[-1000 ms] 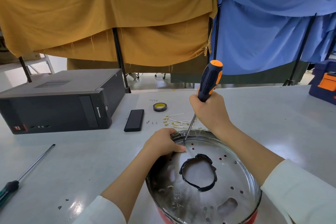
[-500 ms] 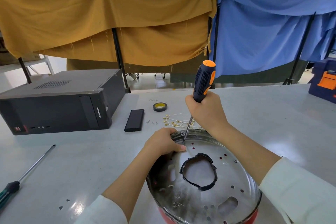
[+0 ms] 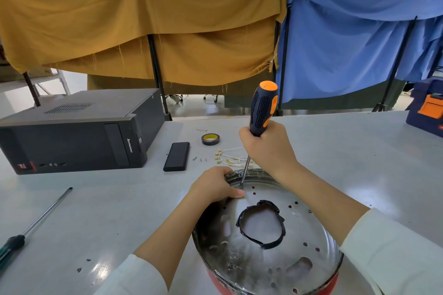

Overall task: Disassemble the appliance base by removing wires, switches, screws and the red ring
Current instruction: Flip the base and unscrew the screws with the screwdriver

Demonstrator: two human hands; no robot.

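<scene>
Mustard and blue cloths point(image 3: 347, 38) hung over black stands behind a pale grey desk point(image 3: 347, 151), its smooth top catching the ceiling lights. At the near edge sat the appliance base point(image 3: 266, 235), a round shiny metal plate facing up, dotted with small holes and a couple of larger cutouts, with a red ring point(image 3: 215, 279) showing under its near rim. A crooked loop of black tape-like material point(image 3: 261, 224) lay around its middle opening.

The right hand point(image 3: 268, 146) was wrapped tight round the low part of a screwdriver point(image 3: 262, 108) with a knobbly black and orange handle. Its long axis stood nearly upright, handle tipped slightly to the right and away, thin steel shaft running down and left to a point by the plate's far rim. The left hand point(image 3: 215, 185) gripped that rim beside the tip, fingers curled over the edge and thumb flat on the metal.

Just beyond the plate lay pale wires point(image 3: 227, 157) with brass ends and a few loose screws point(image 3: 200, 159). Further off were a roll of dark tape point(image 3: 210, 139), a flat black block point(image 3: 177, 156), and a black computer tower point(image 3: 76, 132) on its side. A second, long-shafted screwdriver point(image 3: 33, 225) lay slantwise at the left.
</scene>
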